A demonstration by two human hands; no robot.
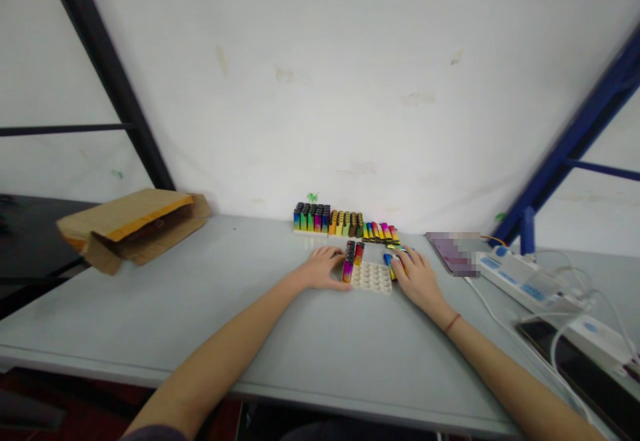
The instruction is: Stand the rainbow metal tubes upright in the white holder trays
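Observation:
A white tray [373, 277] with rows of round holes lies on the table, with several upright lighters [348, 269] along its left side and a red lighter [359, 254] at its back. My left hand [324, 269] is at the tray's left edge, thumb and fingers apart around the lighters' side; whether it grips them is unclear. On the right, my right hand [413, 274] rests over several colourful lighters [389, 265] lying beside the tray, its fingers bent over them. Whether it has picked one up cannot be made out.
Behind stand filled trays of dark-topped lighters [312, 218] and gold-topped lighters [346, 224], beside more lying lighters [381, 232]. An open paper bag [145, 224] is at left. A tablet [453, 254], power strips [540, 291], cables and a phone [575, 367] occupy the right.

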